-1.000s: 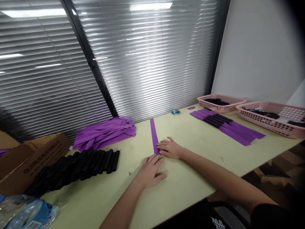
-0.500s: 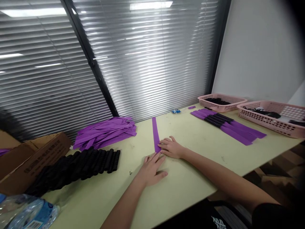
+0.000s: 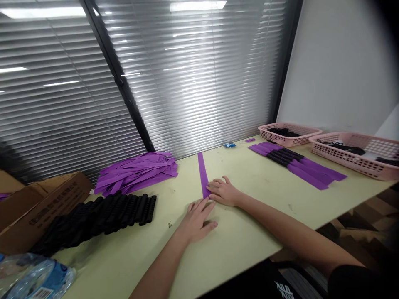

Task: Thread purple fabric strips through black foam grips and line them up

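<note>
A single flat purple strip (image 3: pixel 203 172) lies lengthwise on the pale yellow-green table (image 3: pixel 249 232), pointing away from me. At its near end, my left hand (image 3: pixel 197 220) rests palm down with fingers spread, the fingertips touching the strip's end. My right hand (image 3: pixel 225 192) lies flat from the right, its fingertips on the strip just above the left hand's. Part of the near end is hidden under the fingers. Both hands are open. Left of them sits a heap of purple strips (image 3: pixel 137 172) and a row of black ribbed grips (image 3: pixel 106 218).
Purple strips with black ribbed grips around their middles (image 3: pixel 285 157) lie at right. Behind them stand two pink baskets (image 3: pixel 343 160) holding black items. A cardboard box (image 3: pixel 59 199) and a plastic bottle (image 3: pixel 46 278) are at left; a small blue packet (image 3: pixel 230 145) lies near the blinds.
Both hands stay almost in the same place on the purple strip. The whole view has shifted very slightly.
</note>
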Motion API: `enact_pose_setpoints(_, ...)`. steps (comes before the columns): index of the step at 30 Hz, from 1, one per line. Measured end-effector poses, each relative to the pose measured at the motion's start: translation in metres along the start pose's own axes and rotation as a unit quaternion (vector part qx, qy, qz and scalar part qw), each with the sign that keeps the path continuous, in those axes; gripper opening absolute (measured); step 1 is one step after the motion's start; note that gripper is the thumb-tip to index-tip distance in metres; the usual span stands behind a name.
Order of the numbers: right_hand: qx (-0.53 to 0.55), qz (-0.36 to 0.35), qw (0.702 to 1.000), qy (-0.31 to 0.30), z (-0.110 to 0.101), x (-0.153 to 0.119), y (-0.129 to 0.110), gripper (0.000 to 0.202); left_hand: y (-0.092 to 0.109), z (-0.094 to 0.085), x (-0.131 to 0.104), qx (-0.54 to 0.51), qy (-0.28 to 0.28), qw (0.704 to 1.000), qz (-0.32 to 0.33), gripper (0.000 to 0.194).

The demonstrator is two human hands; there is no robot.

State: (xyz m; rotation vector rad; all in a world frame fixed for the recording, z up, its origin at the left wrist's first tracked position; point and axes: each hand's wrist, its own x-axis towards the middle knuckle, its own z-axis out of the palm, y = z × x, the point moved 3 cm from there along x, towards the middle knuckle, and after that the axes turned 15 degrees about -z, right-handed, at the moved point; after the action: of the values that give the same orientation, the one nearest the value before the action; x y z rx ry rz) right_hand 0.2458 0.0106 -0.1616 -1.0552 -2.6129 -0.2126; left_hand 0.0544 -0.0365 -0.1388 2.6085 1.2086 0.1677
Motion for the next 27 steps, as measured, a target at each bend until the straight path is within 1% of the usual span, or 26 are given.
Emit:
enact_pose_setpoints(4, 0.012, -0.018, 1.0, 0.008, -0.006, 0.0015, -0.0032, 0.043, -0.0002, 0.0005, 0.0001, -0.004, 0.002, 1.0, 0.004, 0.06)
enact_pose_setpoints(8, 0.014, -0.026, 1.0, 0.01, -0.0068, 0.0024, -0.0031, 0.041, 0.0007, 0.0001, 0.0001, 0.001, 0.005, 1.0, 0.009, 0.058)
enact_pose_setpoints(14, 0.019, -0.001, 1.0, 0.012, -0.0041, 0.0018, -0.0005, 0.043, 0.0001, 0.0003, 0.0002, 0.01, 0.009, 1.0, -0.001, 0.057)
enact_pose_setpoints(21, 0.004, -0.011, 1.0, 0.005, -0.0088, 0.0022, -0.0026, 0.044, -0.0018, 0.002, 0.0006, 0.007, 0.004, 1.0, -0.004, 0.059)
enact_pose_setpoints(27, 0.005, 0.001, 1.0, 0.007, -0.0062, 0.0018, -0.002, 0.044, -0.0022, 0.0031, 0.0009, 0.012, 0.006, 1.0, -0.008, 0.057)
